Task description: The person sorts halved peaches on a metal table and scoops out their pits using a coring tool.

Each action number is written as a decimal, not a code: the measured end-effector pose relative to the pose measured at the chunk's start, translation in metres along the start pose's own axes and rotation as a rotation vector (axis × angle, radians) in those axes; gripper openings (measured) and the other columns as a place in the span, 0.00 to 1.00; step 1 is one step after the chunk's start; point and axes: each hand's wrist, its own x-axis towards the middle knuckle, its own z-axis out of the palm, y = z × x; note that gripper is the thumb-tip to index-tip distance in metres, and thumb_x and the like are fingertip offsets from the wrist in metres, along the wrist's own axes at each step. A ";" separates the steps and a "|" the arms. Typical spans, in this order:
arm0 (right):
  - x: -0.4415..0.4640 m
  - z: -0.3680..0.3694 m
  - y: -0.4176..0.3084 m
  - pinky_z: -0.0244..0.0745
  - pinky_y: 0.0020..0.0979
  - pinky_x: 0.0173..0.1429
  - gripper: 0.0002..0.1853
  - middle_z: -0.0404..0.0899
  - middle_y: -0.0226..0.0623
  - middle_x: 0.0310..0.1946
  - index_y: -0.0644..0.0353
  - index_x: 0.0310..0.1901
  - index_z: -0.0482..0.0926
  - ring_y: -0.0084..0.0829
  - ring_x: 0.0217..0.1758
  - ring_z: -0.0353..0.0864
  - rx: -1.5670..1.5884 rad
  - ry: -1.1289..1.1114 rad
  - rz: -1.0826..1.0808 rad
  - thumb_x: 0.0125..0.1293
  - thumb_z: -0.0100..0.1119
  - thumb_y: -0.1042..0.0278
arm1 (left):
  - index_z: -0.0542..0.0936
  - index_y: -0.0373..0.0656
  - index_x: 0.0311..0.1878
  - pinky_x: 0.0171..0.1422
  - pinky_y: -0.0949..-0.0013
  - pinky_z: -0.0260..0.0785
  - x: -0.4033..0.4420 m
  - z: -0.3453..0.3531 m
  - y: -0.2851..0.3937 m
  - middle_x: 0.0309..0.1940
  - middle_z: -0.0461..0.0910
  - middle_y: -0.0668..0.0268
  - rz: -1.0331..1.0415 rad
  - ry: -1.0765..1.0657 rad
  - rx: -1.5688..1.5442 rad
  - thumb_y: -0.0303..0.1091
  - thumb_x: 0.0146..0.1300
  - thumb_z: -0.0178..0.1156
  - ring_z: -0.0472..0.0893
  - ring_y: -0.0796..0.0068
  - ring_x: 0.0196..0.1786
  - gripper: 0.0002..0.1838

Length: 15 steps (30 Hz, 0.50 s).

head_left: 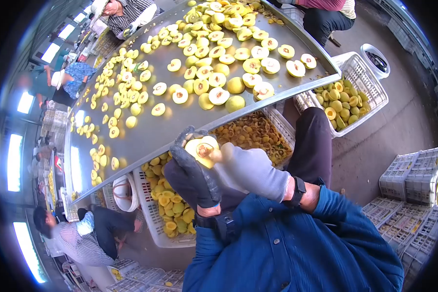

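My left hand (193,168), in a dark glove, is closed around a halved yellow fruit (203,150) with its cut face and brown centre turned up. My right hand (250,170), in a grey glove, is closed at the right side of that fruit; its fingertips are blurred, and whatever they grip cannot be made out. Both hands are just below the near edge of a metal table (155,126), over my lap. Many fruit halves (219,96) lie cut side up or down on the table.
Under the table edge are a crate of brown pits and scraps (253,134) and a crate of fruit halves (173,209). Another fruit crate (345,104) and a white bucket (374,61) stand right. Several people sit around the table; stacked crates (411,177) are far right.
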 end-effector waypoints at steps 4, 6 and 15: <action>-0.003 -0.005 0.002 0.72 0.43 0.20 0.13 0.78 0.43 0.17 0.59 0.35 0.71 0.45 0.19 0.81 0.070 0.021 -0.011 0.65 0.59 0.58 | 0.75 0.32 0.55 0.55 0.65 0.74 0.002 -0.002 -0.005 0.45 0.79 0.58 0.034 0.030 0.073 0.55 0.78 0.41 0.80 0.68 0.47 0.30; -0.005 -0.004 0.002 0.73 0.45 0.24 0.14 0.78 0.46 0.19 0.63 0.38 0.71 0.48 0.21 0.81 0.129 -0.058 0.015 0.64 0.59 0.60 | 0.76 0.32 0.54 0.55 0.65 0.75 0.002 -0.002 -0.007 0.44 0.80 0.58 0.054 0.036 0.056 0.53 0.78 0.42 0.81 0.67 0.46 0.29; 0.004 -0.065 0.000 0.72 0.33 0.26 0.10 0.72 0.22 0.20 0.65 0.35 0.77 0.26 0.21 0.75 1.155 -0.814 0.511 0.66 0.55 0.64 | 0.77 0.31 0.50 0.48 0.62 0.78 0.011 -0.004 -0.010 0.40 0.82 0.54 0.123 -0.138 -0.064 0.55 0.77 0.42 0.83 0.62 0.40 0.30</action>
